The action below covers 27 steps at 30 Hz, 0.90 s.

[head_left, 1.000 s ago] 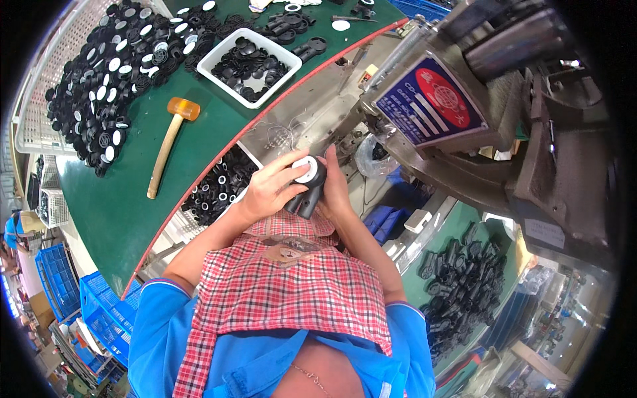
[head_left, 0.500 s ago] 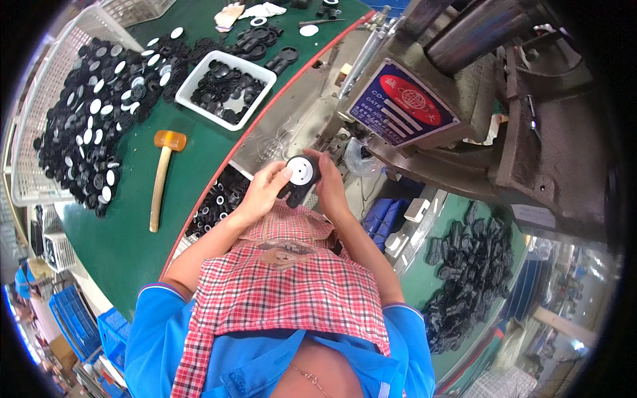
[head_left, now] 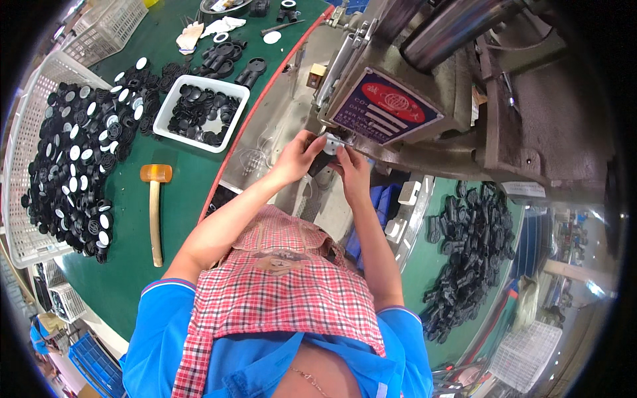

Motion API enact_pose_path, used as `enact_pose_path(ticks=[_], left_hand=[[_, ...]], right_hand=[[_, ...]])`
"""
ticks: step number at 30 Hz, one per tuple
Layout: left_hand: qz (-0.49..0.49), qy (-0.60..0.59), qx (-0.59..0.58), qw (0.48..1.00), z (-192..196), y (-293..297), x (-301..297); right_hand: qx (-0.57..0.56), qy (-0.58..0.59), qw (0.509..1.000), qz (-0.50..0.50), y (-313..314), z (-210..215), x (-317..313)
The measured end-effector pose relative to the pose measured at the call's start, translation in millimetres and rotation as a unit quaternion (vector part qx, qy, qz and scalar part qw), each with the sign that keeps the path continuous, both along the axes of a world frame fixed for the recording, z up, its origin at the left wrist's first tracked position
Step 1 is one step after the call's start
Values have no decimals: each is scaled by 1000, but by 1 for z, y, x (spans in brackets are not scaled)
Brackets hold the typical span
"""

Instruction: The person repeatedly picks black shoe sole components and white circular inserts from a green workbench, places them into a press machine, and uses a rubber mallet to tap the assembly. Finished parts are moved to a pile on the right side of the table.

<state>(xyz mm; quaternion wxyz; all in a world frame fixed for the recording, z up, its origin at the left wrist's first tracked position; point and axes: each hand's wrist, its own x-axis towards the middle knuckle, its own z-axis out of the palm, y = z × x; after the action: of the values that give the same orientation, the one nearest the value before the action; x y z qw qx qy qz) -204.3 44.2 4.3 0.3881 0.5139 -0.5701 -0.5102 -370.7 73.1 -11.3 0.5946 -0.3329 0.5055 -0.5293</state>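
Fingers [head_left: 344,158] pinched in from both sides, and they have hold of something: left hand [head_left: 294,160] and right hand [head_left: 355,174], nearly meeting, share a black part with a pale round face [head_left: 331,143], thumbs on its near side. It's right up by the big metal machine [head_left: 514,142], just below the corner of the blue-and-red plate [head_left: 388,106]; whether part and machine touch, can't tell from here. Out wide, a green table [head_left: 126,285] with red edging fills the left. Over on the right, a great heap of black parts [head_left: 474,245] sits on another green surface [head_left: 443,199]. Far left, a white mesh basket [head_left: 16,219], and a mass of black and white round pieces [head_left: 73,159] running from it onto the table! Next size down, a white tray [head_left: 182,138] of small black pieces [head_left: 199,109]. Near it lies a mallet [head_left: 155,199], amber head, wooden handle. Smallest: one loose white disc [head_left: 272,38], close to the red edging.
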Motion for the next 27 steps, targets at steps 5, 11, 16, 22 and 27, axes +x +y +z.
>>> enact_pose_path(ticks=[5,11,16,22,27], left_hand=[[-27,-58,100,993,-36,-4,10],[-26,-91,-19,995,-21,29,27],[-5,-133,-59,989,-11,28,24],[-1,-148,-72,986,-13,29,28],[3,-155,-72,985,-13,29,26]], right_hand=[[38,-36,999,13,-12,-9,5],[30,-5,999,-11,-4,-14,7],[54,-1,998,-30,-1,-24,-8],[85,110,989,-53,-3,-60,-18],[28,268,962,-45,-19,-99,-27]])
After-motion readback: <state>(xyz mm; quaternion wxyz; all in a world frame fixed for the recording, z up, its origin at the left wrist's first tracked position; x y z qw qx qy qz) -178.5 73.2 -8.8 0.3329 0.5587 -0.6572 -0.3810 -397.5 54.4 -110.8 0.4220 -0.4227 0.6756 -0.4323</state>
